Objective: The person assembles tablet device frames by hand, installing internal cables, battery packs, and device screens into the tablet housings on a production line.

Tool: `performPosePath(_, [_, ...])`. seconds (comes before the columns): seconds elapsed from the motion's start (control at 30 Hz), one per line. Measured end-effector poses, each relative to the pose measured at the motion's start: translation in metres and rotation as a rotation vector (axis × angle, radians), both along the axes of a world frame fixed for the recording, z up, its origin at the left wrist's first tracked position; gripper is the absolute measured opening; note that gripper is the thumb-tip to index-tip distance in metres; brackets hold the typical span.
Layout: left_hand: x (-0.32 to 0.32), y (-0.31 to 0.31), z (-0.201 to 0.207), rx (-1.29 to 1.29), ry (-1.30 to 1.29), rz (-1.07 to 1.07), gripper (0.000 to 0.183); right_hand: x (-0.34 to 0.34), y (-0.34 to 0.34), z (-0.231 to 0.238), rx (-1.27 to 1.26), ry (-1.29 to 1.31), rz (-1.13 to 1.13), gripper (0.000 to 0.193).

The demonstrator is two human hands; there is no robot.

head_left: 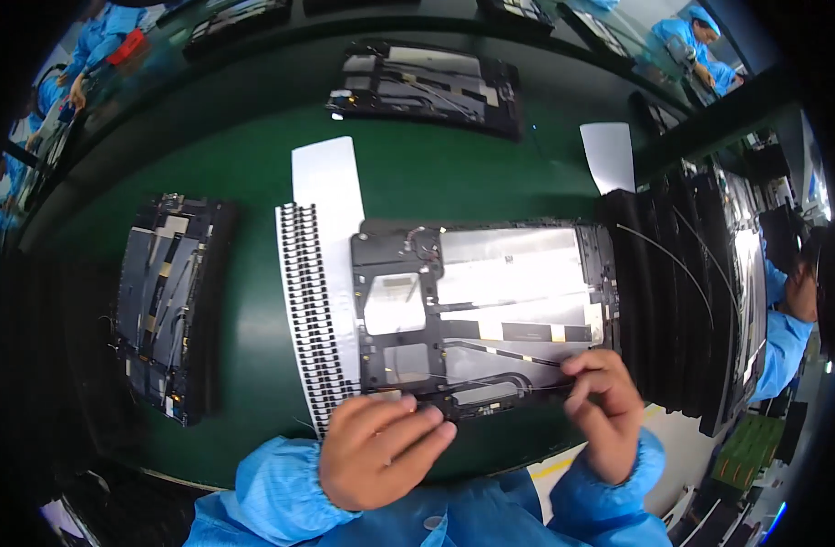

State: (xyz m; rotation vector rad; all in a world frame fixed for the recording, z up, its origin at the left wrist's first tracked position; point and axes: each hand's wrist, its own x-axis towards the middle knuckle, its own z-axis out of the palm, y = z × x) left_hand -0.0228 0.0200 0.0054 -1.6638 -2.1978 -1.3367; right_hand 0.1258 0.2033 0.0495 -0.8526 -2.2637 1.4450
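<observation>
An open tablet-like device housing (518,264), black-framed with silver plates inside, lies in front of me on the green table. My left hand (386,448) rests at its lower left corner, fingers stretched out over the near edge. At the lower right corner, the fingers of my right hand (609,406) are curled and appear to pinch the end of a thin cable (545,388) running along the near edge. A black flat strip (499,352) crosses the housing toward those fingertips. Beneath the housing's left side is a white sheet (329,173) with rows of small black pieces (310,301).
Similar housings lie at the left (162,305) and the far side (427,84). On the right stands a row of black foam-like trays (673,283) with loose wires. A white paper (609,155) lies behind them. Co-workers in blue (691,41) sit beyond the table.
</observation>
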Motion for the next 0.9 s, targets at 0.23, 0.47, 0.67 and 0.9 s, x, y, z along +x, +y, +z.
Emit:
performPosePath(0.23, [0.013,0.011,-0.020,-0.069,0.092,-0.026,0.023,-0.028,-0.021,-0.021,0.246,0.009,0.172,0.010])
performPosePath(0.47, [0.014,0.008,-0.024,-0.048,0.067,-0.048,0.025,-0.028,-0.026,-0.021,0.238,-0.058,0.108,0.009])
performPosePath(0.67, [0.013,0.007,-0.021,-0.055,0.030,-0.061,0.024,-0.031,-0.030,-0.022,0.303,-0.085,0.106,0.009])
performPosePath(0.9, [0.013,0.013,-0.004,-0.106,0.055,-0.063,0.023,-0.032,-0.029,-0.022,0.305,-0.085,0.101,0.009])
